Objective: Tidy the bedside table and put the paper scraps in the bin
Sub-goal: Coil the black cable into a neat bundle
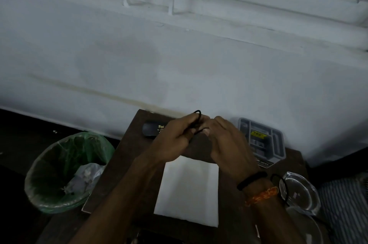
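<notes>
Paper scraps look already binned: pale crumpled bits sit at the bottom of the green-lined bin, which stands on the floor just left of the desk; no loose scraps visible on the desk top, though its near edge is hidden by the arms. Step in hand reads as the tidy-up part: both hands are raised together over the back of the desk, working a thin black cord; left hand has fingers curled round the cord, a loop poking up above them; right hand meets it at the fingertips, back of hand facing up; whether it pinches the cord I cannot tell. Looks like coiling or looping; next move probably needs the loop finished and the cord parked somewhere neat, maybe the grey organiser tray at back right. Cord is thin, limp, will spring open if let go early. White folded sheet lies flat mid-desk, clean-edged, not a scrap; dark case at back left; glass ashtray at right edge.
</notes>
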